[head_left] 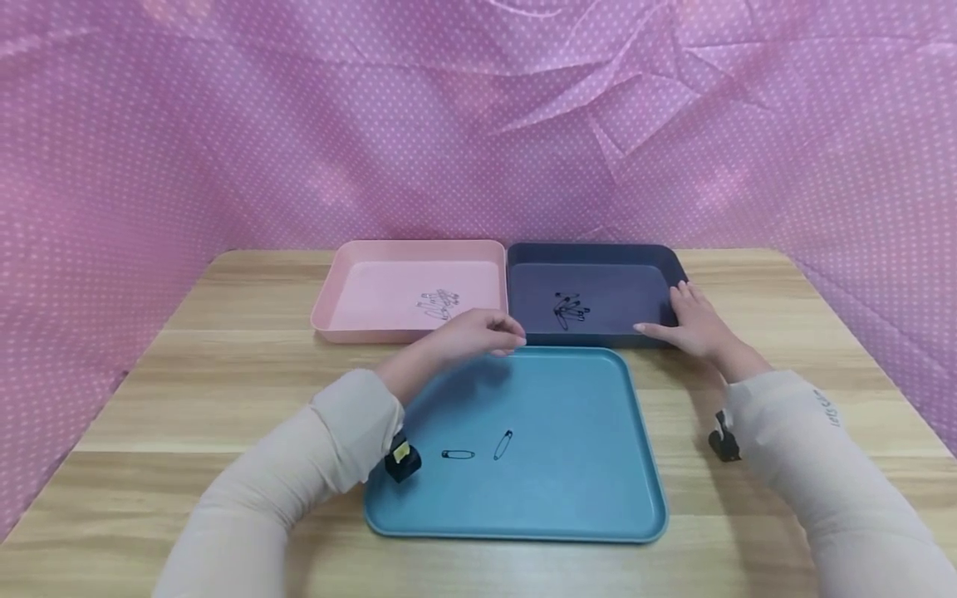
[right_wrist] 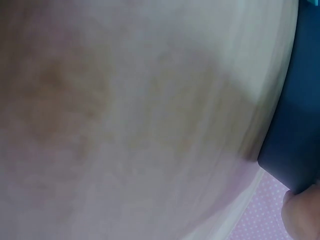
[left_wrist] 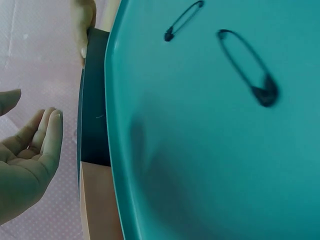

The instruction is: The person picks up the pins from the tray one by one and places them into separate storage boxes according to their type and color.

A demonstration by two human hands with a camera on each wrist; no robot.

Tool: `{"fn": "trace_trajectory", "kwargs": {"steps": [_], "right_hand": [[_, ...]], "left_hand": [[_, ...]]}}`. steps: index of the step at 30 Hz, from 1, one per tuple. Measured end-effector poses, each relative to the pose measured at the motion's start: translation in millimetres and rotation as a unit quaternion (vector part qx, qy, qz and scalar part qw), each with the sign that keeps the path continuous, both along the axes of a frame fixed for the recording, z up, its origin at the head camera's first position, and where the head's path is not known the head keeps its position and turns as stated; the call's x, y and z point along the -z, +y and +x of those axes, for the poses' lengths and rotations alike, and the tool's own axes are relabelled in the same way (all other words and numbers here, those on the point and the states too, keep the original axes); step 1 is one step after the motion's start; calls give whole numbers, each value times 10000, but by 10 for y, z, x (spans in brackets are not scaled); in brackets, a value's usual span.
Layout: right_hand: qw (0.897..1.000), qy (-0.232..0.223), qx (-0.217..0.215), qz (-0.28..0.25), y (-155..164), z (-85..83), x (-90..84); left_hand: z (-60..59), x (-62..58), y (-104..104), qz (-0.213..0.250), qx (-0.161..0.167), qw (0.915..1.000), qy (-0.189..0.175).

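Observation:
My left hand (head_left: 484, 332) hovers over the far edge of the blue tray (head_left: 583, 498), near where the pink and navy trays meet. In the left wrist view that hand (left_wrist: 30, 150) has its thumb apart from the loosely bent fingers and holds nothing. My right hand (head_left: 695, 324) rests on the near right corner of the navy tray (head_left: 635, 299), fingers spread along its side and thumb at the front rim. Two dark safety pins lie apart on the blue tray, one sideways (head_left: 458, 454) and one slanted (head_left: 503, 445).
Several safety pins (head_left: 439, 304) lie in the pink tray (head_left: 374, 291) at the back left. A small pile of dark safety pins (head_left: 571, 311) lies in the navy tray. All trays stand on a wooden table (head_left: 187, 399), with a pink dotted cloth (head_left: 449, 149) behind.

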State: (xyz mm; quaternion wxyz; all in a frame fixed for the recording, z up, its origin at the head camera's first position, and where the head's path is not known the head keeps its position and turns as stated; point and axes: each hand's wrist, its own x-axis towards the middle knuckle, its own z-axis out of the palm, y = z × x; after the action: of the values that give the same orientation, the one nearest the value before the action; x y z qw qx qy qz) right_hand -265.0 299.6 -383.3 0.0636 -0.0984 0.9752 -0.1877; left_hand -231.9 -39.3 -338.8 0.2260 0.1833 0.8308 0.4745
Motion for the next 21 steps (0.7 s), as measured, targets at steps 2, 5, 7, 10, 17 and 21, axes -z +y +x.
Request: {"fn": "trace_trajectory", "kwargs": {"steps": [2,5,7,10,17,21], "right_hand": [[10000,15,-30,40,0,12,-4],[10000,55,-32,68,3,28,-7],[9999,115,-14,34,4,33,-9],[9998,177,5,-13,8,36,-6],[9998,208,-14,-24,-11,38,-11],[9998,195,-36,-24,-21,36,-17]], "left_hand": [[34,16,-50,-57,160,9998,-50],[90,40,-120,-6,328,9992,-239],[128,52,-162,-43,380,9988,-308],[182,71,-224,-164,446,9982,-377],[314,173,-373,-374,520,9974,-323],[386,258,-459,-318,507,9975,-374]]}}
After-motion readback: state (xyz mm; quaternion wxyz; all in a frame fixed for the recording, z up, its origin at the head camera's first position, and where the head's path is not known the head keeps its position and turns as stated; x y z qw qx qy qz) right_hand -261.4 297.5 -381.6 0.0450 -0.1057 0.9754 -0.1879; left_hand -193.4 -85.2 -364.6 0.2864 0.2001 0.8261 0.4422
